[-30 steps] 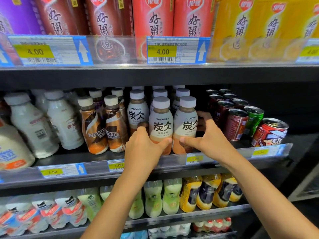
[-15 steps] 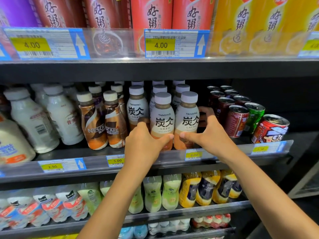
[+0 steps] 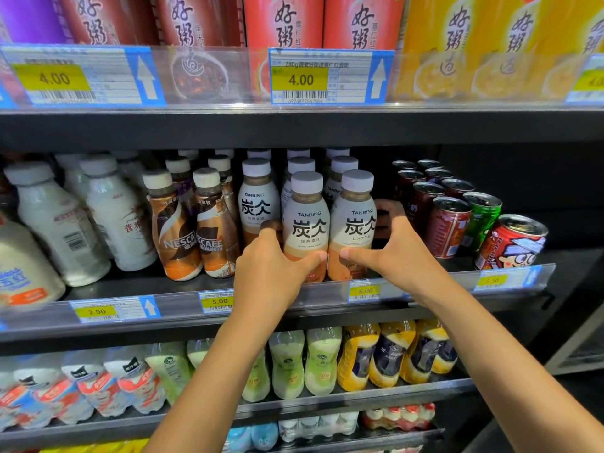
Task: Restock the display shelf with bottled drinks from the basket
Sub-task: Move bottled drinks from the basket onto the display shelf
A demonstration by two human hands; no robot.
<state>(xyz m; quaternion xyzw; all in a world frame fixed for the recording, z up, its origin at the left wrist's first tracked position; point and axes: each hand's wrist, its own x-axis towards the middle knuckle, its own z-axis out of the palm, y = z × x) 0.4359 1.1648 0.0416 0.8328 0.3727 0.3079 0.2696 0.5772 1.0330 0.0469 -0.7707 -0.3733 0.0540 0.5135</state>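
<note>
Head view: two bare arms reach up to the middle shelf [image 3: 130,284] of a drinks display.
Left hand [image 3: 271,269]: curled round the lower body of the left Tanbing bottle [image 3: 305,223], thumb across its front, fingers round its left side.
Right hand [image 3: 398,253]: wrapped round the right Tanbing bottle [image 3: 354,220], thumb on the front, fingers reaching behind its right side.
Bottles: both stand upright side by side at the shelf's front edge, touching or nearly so, with more Tanbing bottles [image 3: 258,197] in rows behind them.
In the way: the clear price rail [image 3: 365,291] along the front edge covers the bottles' feet and crosses both wrists.
Right neighbours: rows of cans [image 3: 447,223] stand just beside the right hand's fingers, toward the shelf's right end.
Left neighbours: two Nescafé bottles [image 3: 173,230] stand near the left hand; white milk bottles [image 3: 111,217] stand farther toward the left end.
Above: porridge cups [image 3: 284,24] behind price tags marked 4.00.
Below: green and yellow bottles [image 3: 322,361], partly hidden by the forearms.
</note>
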